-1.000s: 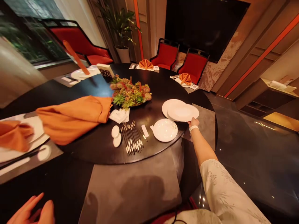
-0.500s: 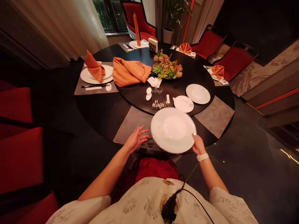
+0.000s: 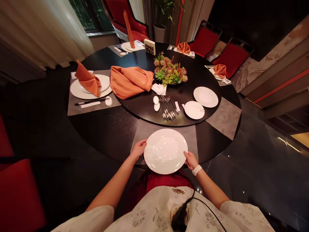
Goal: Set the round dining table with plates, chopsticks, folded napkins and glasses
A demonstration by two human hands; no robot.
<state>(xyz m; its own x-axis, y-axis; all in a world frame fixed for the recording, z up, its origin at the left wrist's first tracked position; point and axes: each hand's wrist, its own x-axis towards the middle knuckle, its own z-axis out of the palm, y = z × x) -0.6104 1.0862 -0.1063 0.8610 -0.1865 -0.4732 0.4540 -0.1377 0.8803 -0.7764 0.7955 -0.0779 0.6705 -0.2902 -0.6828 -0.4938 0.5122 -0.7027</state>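
Note:
A large white dinner plate (image 3: 166, 151) is held between my two hands over the near edge of the round table, above a grey placemat (image 3: 141, 133). My left hand (image 3: 138, 150) grips its left rim, fingers partly hidden beneath. On the right rim, my right hand (image 3: 190, 160) has its thumb on top and the other fingers underneath. Just beyond lie a bundle of black chopsticks (image 3: 167, 108), two small white spoon-like pieces (image 3: 156, 103), a small patterned plate (image 3: 194, 110) and another white plate (image 3: 206, 97), all on the turntable.
Left of me a place setting has stacked plates (image 3: 76, 89) under a folded orange napkin (image 3: 89, 80). A heap of orange cloth (image 3: 130, 82) and a succulent centrepiece (image 3: 170, 71) rest on the turntable (image 3: 142, 111). Red chairs (image 3: 21, 193) stand at left and behind the table.
My left hand has closed on the plate's left rim; before, it was open and apart from it. The plate has come left and nearer to my body, still in my right hand.

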